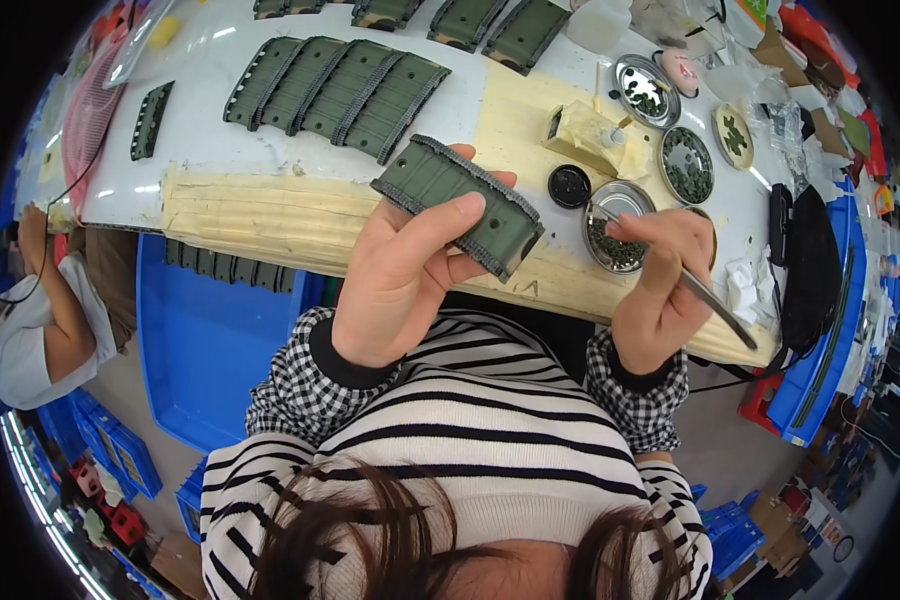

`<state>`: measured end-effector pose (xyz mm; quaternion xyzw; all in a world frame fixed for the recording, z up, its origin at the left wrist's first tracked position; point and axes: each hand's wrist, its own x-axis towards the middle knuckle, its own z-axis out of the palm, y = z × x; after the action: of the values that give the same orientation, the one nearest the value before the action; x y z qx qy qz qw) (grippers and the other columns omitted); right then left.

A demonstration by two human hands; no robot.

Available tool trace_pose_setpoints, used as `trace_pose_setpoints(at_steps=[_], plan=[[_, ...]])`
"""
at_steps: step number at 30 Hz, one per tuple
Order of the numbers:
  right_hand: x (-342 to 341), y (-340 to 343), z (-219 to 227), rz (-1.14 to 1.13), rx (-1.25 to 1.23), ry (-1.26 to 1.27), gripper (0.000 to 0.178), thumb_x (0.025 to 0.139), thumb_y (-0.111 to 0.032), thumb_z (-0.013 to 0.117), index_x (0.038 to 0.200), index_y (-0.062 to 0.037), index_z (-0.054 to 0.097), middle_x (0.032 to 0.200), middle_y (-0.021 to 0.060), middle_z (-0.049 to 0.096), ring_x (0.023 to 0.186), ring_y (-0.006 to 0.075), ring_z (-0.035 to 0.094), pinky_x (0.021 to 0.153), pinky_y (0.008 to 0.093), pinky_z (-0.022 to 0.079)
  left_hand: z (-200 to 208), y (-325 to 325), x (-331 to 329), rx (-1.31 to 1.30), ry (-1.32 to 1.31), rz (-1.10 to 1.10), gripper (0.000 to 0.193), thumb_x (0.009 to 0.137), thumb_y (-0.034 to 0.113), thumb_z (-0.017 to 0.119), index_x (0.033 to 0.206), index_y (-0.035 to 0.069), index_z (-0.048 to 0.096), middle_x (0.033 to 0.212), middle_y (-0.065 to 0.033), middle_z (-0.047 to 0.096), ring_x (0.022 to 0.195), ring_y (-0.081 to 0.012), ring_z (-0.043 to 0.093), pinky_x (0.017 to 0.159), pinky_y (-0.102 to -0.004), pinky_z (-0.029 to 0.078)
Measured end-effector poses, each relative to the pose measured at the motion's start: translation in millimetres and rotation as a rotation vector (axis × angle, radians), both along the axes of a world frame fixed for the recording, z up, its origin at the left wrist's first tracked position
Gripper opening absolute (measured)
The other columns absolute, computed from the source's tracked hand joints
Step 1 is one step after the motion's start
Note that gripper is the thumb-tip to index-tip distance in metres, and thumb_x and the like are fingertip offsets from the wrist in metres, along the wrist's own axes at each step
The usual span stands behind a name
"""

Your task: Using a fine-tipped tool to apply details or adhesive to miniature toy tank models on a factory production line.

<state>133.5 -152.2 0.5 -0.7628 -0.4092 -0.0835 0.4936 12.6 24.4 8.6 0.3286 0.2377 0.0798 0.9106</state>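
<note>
My left hand (395,265) is closed around a dark green curved model panel (460,205) with ridged grey-green edges, its thumb pressing on the outer face. In my right hand (667,280) is a pair of slim metal tweezers (715,303), pinched between thumb and fingers. The tweezers' tip is beside a small black round pot (569,186) and over the rim of a round metal dish (608,196) of tiny dark green parts. Behind the left hand, several like panels (335,95) lie side by side on the table.
More metal dishes of green parts (686,165) stand at the right, near a tape-wrapped block (595,140). Yellowish tape (260,215) covers the table's front edge. A blue bin (200,350) sits below at the left. Another person's arm (58,310) is at the far left.
</note>
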Motion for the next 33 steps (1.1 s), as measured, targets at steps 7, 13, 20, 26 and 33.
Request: trace_pose_setpoints(at_steps=[7,13,20,26,33], plan=[[-21,5,11,0.225,0.198,0.259,0.023,0.095,-0.016,0.051,0.096,0.0017,0.065,0.093,0.0143,0.068,0.089,0.0269,0.064,0.082,0.0339,0.048,-2,-4,5,-0.093,0.023,-0.020,0.043,0.094,0.011,0.049,0.134,0.001,0.038,0.130,-0.0193,0.051,0.113,-0.0236,0.058,0.094,-0.0366,0.052],[-23,5,11,0.242,0.189,0.393,0.022,0.096,-0.014,0.051,0.099,0.0024,0.065,0.102,0.0181,0.069,0.089,0.0237,0.064,0.081,0.0314,0.049,-3,-4,4,-0.141,0.010,-0.019,0.043,0.094,0.010,0.049,0.134,0.001,0.038,0.131,-0.0191,0.050,0.114,-0.0239,0.057,0.095,-0.0356,0.052],[-23,6,10,0.236,0.173,0.368,0.020,0.096,-0.012,0.050,0.099,0.0017,0.065,0.102,0.0171,0.069,0.087,0.0228,0.064,0.081,0.0312,0.049,-4,-4,3,-0.171,-0.014,-0.027,0.042,0.094,0.010,0.049,0.133,0.001,0.039,0.131,-0.0191,0.050,0.114,-0.0242,0.057,0.095,-0.0350,0.052],[-21,5,11,0.232,0.117,0.334,0.019,0.095,-0.011,0.052,0.099,0.0014,0.065,0.102,0.0165,0.069,0.086,0.0232,0.064,0.080,0.0313,0.049,-4,-4,3,-0.182,-0.022,-0.021,0.041,0.094,0.010,0.049,0.132,0.001,0.039,0.130,-0.0189,0.050,0.114,-0.0238,0.057,0.094,-0.0343,0.053],[-21,5,8,0.235,0.117,0.334,0.018,0.094,-0.010,0.053,0.098,0.0015,0.065,0.102,0.0163,0.070,0.086,0.0236,0.064,0.080,0.0313,0.049,-6,-5,3,-0.179,-0.019,-0.020,0.040,0.094,0.009,0.049,0.131,0.000,0.040,0.129,-0.0189,0.051,0.113,-0.0233,0.058,0.092,-0.0326,0.054]])
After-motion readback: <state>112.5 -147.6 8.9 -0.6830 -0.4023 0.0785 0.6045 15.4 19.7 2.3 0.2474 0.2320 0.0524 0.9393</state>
